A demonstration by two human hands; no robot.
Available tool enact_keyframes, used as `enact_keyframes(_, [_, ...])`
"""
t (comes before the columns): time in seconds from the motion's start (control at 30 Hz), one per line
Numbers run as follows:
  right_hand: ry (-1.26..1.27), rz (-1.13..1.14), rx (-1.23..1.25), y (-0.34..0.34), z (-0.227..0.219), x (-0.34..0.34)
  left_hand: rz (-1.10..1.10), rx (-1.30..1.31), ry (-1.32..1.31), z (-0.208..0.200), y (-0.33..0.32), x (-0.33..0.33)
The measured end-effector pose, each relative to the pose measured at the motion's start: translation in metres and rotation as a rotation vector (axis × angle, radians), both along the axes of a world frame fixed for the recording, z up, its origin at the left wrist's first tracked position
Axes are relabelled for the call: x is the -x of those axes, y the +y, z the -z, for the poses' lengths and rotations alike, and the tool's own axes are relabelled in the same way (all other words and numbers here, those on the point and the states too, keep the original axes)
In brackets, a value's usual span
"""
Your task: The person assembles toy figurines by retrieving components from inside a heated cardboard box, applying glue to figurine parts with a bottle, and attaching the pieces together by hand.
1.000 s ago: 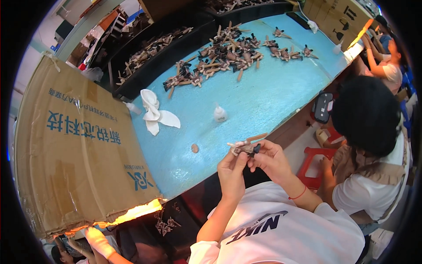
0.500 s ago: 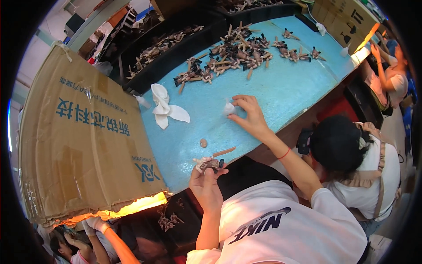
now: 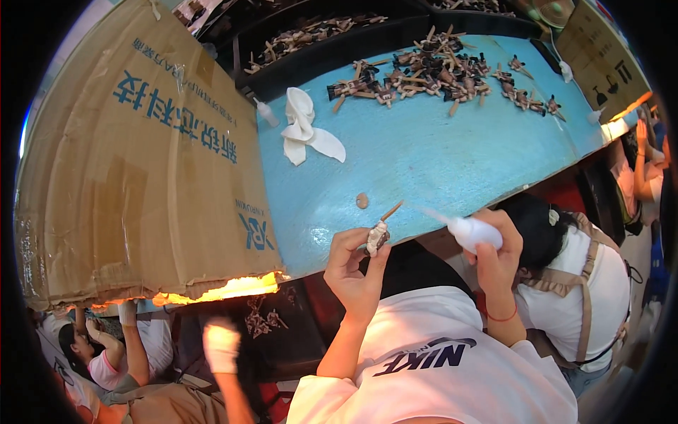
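Near the front edge of the blue tabletop, my left hand [image 3: 359, 272] is closed on a small figurine [image 3: 378, 238], pinched between thumb and fingers. From the figurine's top a thin brown stick-like part points up and to the right. My right hand [image 3: 500, 258] is wrapped round a white squeeze bottle [image 3: 477, 234], held tilted in the air. Its thin nozzle, blurred by motion, points left toward the figurine without touching it. Just beyond my left hand, a small flesh-coloured piece [image 3: 362, 201] lies on the blue tabletop [image 3: 417, 159].
A pile of similar figurines [image 3: 438, 74] covers the far tabletop, with a black bin [image 3: 265, 83] of more behind. A white cloth [image 3: 300, 116] and a second small bottle [image 3: 266, 113] lie at left. Cardboard [image 3: 183, 177] walls the left side. A co-worker [image 3: 558, 275] sits close at right.
My right hand has lifted the white bottle off the tabletop and brought it back toward me, tilting it. My left hand has turned the figurine. The view has shifted too.
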State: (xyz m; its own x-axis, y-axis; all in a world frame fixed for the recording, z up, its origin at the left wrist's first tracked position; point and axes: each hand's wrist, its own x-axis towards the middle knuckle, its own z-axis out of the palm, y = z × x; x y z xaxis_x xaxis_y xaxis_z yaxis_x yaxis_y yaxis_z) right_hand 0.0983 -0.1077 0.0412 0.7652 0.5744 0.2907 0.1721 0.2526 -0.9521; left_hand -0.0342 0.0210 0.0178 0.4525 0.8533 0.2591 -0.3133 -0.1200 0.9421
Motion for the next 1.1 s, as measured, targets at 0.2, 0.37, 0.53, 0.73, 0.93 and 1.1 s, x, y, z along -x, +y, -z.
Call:
enact_keyframes(0.2, [-0.216,-0.112,-0.109,0.001,-0.014,0.012,-0.148,-0.237,0.111,0.002,0.006,0.007])
enact_keyframes(0.37, [-0.308,-0.018,-0.123,-0.004,-0.025,0.018,-0.214,-0.371,0.119,-0.003,0.004,0.007])
enact_keyframes(0.53, [-0.519,-0.038,-0.130,-0.002,-0.034,0.017,-0.237,-0.447,0.134,-0.005,0.004,0.009])
enact_keyframes(0.73, [-0.611,-0.061,-0.081,-0.001,-0.039,0.017,-0.242,-0.486,0.136,-0.005,0.002,0.010])
enact_keyframes(0.93, [-0.689,-0.043,-0.053,-0.001,-0.038,0.015,-0.221,-0.468,0.119,0.000,0.001,0.009])
enact_keyframes(1.1, [-0.696,-0.050,-0.052,0.000,-0.043,0.017,-0.226,-0.480,0.126,-0.003,0.001,0.010])
